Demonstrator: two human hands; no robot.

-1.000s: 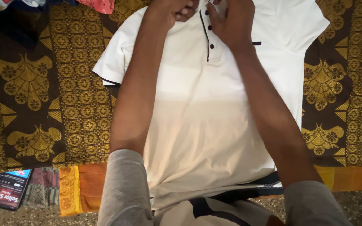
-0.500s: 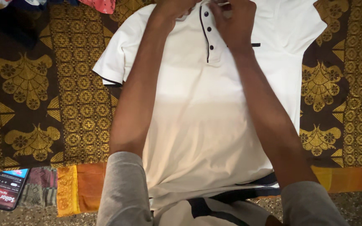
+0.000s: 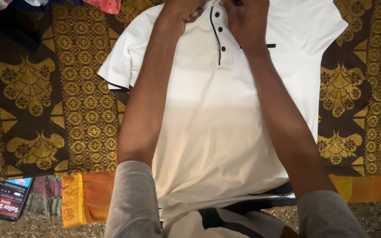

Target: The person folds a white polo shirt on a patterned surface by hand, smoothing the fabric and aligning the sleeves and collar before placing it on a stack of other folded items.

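A white polo shirt [image 3: 217,119] with dark trim and dark buttons lies flat, front up, on a brown and gold patterned cloth [image 3: 71,88]. My left hand [image 3: 184,9] grips the collar area at the left side of the button placket [image 3: 219,39], its fingers curled into the fabric. My right hand [image 3: 248,20] pinches the shirt at the right side of the placket near the top button. The top edge of the view cuts off the collar and my fingertips. Both forearms stretch over the shirt's body.
A smartphone [image 3: 9,204] with a lit screen lies at the lower left, on a striped cloth. An orange border strip [image 3: 89,198] runs along the near edge of the patterned cloth. Coloured garments [image 3: 104,5] lie at the top left.
My right hand has closed from spread fingers to a pinch at the top of the placket. The left hand keeps its hold at the collar. The view has shifted slightly.
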